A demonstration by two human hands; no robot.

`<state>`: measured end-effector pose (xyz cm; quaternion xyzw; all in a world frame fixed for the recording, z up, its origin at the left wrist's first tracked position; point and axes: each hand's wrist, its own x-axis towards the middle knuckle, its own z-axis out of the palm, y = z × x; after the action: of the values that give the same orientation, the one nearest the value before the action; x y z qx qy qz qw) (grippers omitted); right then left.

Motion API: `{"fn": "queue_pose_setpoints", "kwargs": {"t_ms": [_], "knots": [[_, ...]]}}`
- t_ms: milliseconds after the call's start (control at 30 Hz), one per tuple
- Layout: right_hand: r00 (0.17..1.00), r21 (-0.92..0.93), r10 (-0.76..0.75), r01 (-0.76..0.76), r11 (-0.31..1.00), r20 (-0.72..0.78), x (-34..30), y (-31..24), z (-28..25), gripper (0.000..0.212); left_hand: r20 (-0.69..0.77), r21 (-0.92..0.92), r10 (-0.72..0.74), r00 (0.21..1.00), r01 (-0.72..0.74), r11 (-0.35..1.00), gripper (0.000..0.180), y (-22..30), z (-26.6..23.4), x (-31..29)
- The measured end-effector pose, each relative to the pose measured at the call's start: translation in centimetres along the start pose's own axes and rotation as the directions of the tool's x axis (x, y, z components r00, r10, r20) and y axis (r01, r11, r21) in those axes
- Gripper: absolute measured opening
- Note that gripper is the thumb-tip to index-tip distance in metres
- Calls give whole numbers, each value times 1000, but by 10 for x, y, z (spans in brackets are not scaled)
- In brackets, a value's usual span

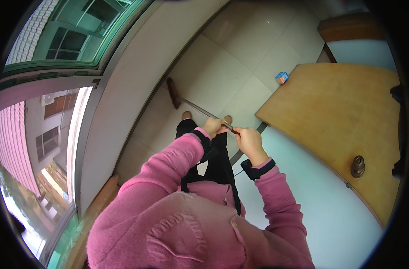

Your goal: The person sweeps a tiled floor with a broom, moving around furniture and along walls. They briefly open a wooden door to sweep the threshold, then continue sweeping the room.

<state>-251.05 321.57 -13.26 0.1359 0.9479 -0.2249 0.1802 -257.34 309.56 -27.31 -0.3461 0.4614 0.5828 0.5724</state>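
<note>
I hold a broom by its thin handle (200, 109) with both hands, in front of my thighs. My left hand (213, 127) is closed round the shaft, nearer the broom's head. My right hand (250, 141) grips close to the handle's upper end, a little to the right. The shaft slants away to the left, down to a narrow dark brown broom head (173, 93) on the tiled floor. That head lies just beyond my left foot (187, 115), close to the wall.
Pale floor tiles (222, 54) stretch ahead. On my right stands a wooden door (321, 103) with a round metal knob (358, 167). A small blue and orange box (282, 78) sits at its lower edge. Green-framed windows (74, 42) line the wall on the left.
</note>
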Motion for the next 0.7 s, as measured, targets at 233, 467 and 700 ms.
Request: {"fn": "queue_pose_setpoints", "kwargs": {"t_ms": [233,467,700], "knots": [[990,-177,77,-97,979,-117,-24,81,-43,21,142,80,48,989,-60,995,22,-5,112,29],[988,97,-50,65,993,-149,-38,131,-101,18,215,-13,127,968,-127,992,24,-16,166,5],[992,108,-124,127,986,-34,-35,156,-79,13,60,-104,43,997,-37,994,21,-50,157,12]]}}
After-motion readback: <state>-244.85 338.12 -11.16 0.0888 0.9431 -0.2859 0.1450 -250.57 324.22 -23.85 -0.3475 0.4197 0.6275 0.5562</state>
